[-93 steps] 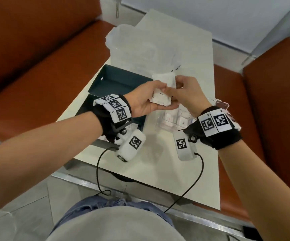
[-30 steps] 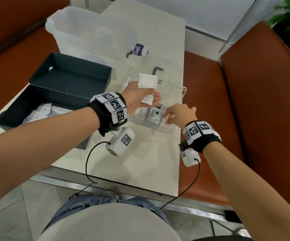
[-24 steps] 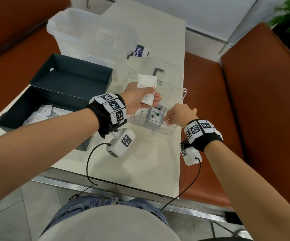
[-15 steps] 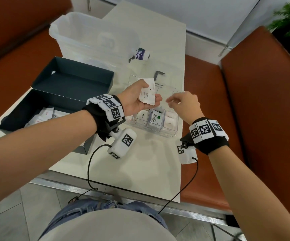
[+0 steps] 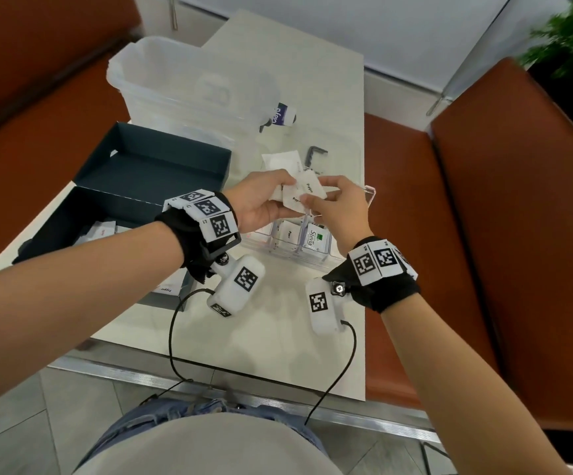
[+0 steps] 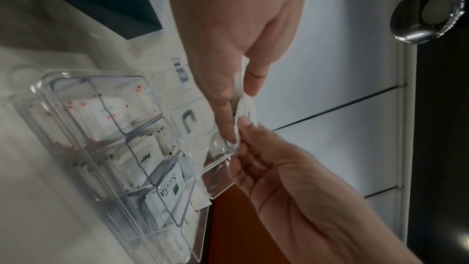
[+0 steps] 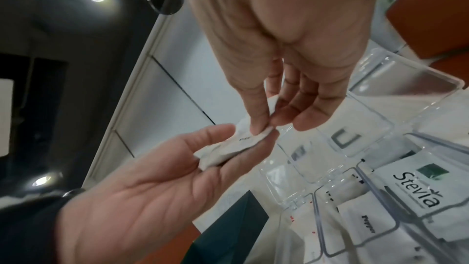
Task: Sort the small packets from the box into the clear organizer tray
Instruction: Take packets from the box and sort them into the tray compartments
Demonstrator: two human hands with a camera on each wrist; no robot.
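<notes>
Above the clear organizer tray [image 5: 316, 257], my left hand [image 5: 287, 190] holds a small stack of white pepper packets [image 5: 295, 197]. My right hand [image 5: 312, 193] meets it from the right and pinches the edge of one packet [image 7: 265, 130] between thumb and forefinger. The left wrist view shows the same pinch on that packet [image 6: 245, 107]. The tray [image 6: 63, 79] holds white packets and a Stevia packet [image 7: 416, 188] in separate compartments. More packets [image 5: 101, 231] lie in the dark box [image 5: 72, 207] at the left.
A clear plastic tub [image 5: 182, 84] stands behind the box, with a small bottle [image 5: 283, 114] beside it. A black bent metal key [image 5: 316, 155] lies past the tray. Orange bench seats [image 5: 449, 234] flank the table, and its right edge runs close to the tray.
My right hand has lifted from the tray's right compartment and come up to the left hand's packets, where it now pinches one. The left hand stays above the tray.
</notes>
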